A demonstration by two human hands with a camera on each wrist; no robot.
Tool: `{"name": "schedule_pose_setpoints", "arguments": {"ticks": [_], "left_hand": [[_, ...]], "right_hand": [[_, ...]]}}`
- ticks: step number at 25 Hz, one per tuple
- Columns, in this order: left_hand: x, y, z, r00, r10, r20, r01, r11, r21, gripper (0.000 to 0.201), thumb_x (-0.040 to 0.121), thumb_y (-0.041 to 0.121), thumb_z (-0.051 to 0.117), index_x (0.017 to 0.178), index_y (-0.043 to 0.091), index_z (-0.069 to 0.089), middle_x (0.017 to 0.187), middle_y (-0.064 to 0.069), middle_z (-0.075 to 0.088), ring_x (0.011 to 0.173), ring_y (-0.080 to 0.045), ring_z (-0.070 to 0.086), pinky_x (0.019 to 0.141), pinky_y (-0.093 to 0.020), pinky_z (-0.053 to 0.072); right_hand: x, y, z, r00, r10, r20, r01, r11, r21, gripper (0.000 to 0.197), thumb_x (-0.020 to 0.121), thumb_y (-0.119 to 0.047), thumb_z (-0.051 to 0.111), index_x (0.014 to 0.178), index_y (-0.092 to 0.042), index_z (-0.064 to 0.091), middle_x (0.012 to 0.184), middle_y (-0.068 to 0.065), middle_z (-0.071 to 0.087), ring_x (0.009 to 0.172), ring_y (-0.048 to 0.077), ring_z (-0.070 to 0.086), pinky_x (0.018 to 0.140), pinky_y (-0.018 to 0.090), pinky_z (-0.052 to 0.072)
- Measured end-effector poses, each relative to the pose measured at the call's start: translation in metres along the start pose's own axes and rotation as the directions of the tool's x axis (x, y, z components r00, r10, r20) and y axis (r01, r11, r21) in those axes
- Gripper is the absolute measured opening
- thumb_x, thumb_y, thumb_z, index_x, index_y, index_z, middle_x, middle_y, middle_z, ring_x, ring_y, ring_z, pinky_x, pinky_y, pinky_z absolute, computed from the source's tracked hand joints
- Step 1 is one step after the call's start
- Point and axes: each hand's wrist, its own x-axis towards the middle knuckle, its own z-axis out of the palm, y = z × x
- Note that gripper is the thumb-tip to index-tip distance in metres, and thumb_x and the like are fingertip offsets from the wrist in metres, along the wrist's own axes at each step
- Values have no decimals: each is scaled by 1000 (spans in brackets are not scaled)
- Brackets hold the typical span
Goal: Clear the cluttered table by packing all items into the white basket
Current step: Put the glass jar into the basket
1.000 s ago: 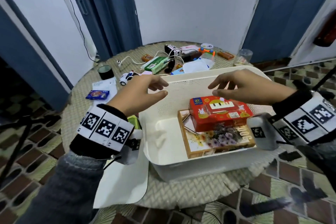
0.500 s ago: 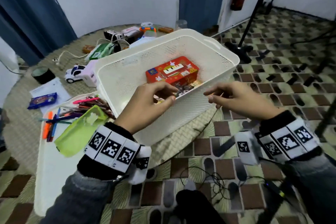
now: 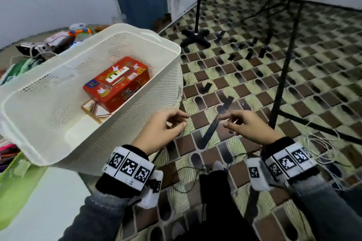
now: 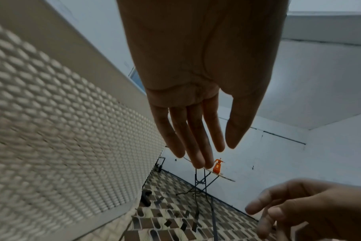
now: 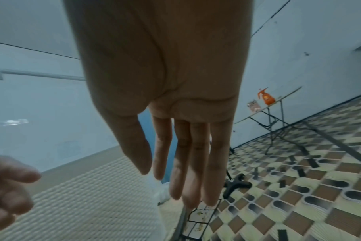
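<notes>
The white basket (image 3: pixel 137 123) stands on the table at the left, with its perforated wall close beside my left hand (image 4: pixel 52 130). Inside it a red printed box (image 3: pixel 117 82) lies on top of a flat wooden-framed box (image 3: pixel 94 109). My left hand (image 3: pixel 182 121) hovers just outside the basket's right corner, fingers relaxed and holding nothing (image 4: pixel 206 146). A short way to its right, my right hand (image 3: pixel 225 121) hangs over the tiled floor, also empty with loose fingers (image 5: pixel 175 171). The two hands point toward each other without touching.
Behind the basket lie a black-and-white gadget (image 3: pixel 33 50) and an orange toy (image 3: pixel 78 32). A green pouch (image 3: pixel 13 182) and a white sheet (image 3: pixel 49 201) lie at the near left. On the floor to the right are a black stand base (image 3: pixel 195 39), a slanting pole (image 3: pixel 284 64) and loose cables (image 3: pixel 323 143).
Both hands have drawn back from over the basket to its right side above the floor, still empty. The head view has swung to the right.
</notes>
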Motion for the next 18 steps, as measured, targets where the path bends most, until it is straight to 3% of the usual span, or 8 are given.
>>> {"name": "schedule_pose_setpoints", "arguments": {"ticks": [3,7,9,12,14,18], "left_hand": [[39,-14,21,998,-44,35,44,999,-19,20,88,10,64,102,24,66,92,4,69,85,-3,63,72,-11,45],[97,-26,51,990,-129,64,132,990,-52,21,89,4,62,107,15,64,96,10,65,86,-4,61,71,-7,43],[131,-29,69,983,-166,72,172,983,-71,22,88,5,62,108,14,65,101,5,66,93,-11,63,76,-11,47],[177,-25,98,972,-227,53,231,970,-81,22,88,8,64,106,20,65,102,-1,68,98,-18,64,88,-24,52],[205,-20,114,966,-256,27,257,964,-68,23,88,9,64,105,24,65,99,-1,69,97,-16,64,89,-27,52],[247,-13,130,957,-284,-52,280,957,-81,22,89,11,63,104,26,65,98,0,69,95,-12,64,86,-21,51]], "right_hand": [[23,38,-12,996,77,-35,-75,997,36,26,90,-15,63,116,-16,64,87,0,64,71,9,58,60,12,45],[59,82,-37,978,209,-14,-208,975,80,39,89,-13,64,128,-11,55,104,5,61,93,16,58,77,21,44],[78,101,-58,971,240,15,-240,966,92,39,90,-11,62,128,-9,53,99,3,60,90,14,57,73,16,43],[107,127,-92,962,252,107,-260,964,63,37,90,-11,62,126,-10,53,88,-7,57,78,3,54,57,5,39],[128,143,-116,951,266,158,-278,959,58,38,91,-12,61,128,-11,53,88,-7,57,78,3,54,56,8,39],[172,165,-150,953,226,203,-236,972,24,38,92,-13,59,129,-10,50,89,-4,56,76,8,54,56,13,42]]}}
